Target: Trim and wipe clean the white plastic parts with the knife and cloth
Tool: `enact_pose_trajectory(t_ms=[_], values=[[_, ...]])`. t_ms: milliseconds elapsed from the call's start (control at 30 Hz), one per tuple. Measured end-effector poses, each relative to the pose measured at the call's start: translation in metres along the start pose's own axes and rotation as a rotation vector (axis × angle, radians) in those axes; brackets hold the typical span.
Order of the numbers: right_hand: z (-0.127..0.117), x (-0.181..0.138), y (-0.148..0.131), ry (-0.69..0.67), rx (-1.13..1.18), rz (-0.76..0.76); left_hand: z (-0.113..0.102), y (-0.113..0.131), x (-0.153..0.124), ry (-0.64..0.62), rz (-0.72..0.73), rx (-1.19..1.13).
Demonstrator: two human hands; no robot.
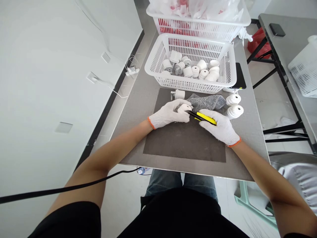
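Observation:
Both my hands wear white knit gloves and rest on a dark grey mat (184, 143). My left hand (168, 114) is closed around a small white round plastic part (184, 108). My right hand (220, 127) grips a yellow and black utility knife (204, 117), its dark tip pointing left and touching the white part. A grey cloth (206, 101) lies just behind my hands. One more white part (177, 95) lies on the mat's far edge, and two ribbed white parts (234, 105) stand to the right.
A white basket (229, 66) holding several white parts stands behind the mat, and a second basket (198, 26) with bagged items sits beyond it. A black phone (239, 76) lies at the basket's right. Another table (289, 39) stands to the right; a white wall is on the left.

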State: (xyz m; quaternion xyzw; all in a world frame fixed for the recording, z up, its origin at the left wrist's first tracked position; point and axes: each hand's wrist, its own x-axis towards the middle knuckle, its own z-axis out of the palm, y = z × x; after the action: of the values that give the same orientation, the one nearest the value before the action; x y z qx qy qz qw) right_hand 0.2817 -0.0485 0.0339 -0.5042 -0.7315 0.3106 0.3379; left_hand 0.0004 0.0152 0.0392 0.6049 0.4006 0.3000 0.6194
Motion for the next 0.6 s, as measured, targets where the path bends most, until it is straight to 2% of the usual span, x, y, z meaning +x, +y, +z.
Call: enact_pose_trajectory(t_ms=[167, 367, 600], values=[[-0.0002, -0.0006, 0.0032, -0.043, -0.008, -0.030, 0.0008, 0.0029, -0.0019, 0.037, 0.000, 0.021], [0.0004, -0.0005, 0.0028, 0.013, 0.032, -0.005, 0.0030, 0.0063, -0.0046, -0.003, -0.018, 0.043], [0.0004, -0.0011, -0.0012, 0.028, 0.099, 0.085, 0.0043, 0.0007, -0.0024, -0.041, -0.023, -0.108]])
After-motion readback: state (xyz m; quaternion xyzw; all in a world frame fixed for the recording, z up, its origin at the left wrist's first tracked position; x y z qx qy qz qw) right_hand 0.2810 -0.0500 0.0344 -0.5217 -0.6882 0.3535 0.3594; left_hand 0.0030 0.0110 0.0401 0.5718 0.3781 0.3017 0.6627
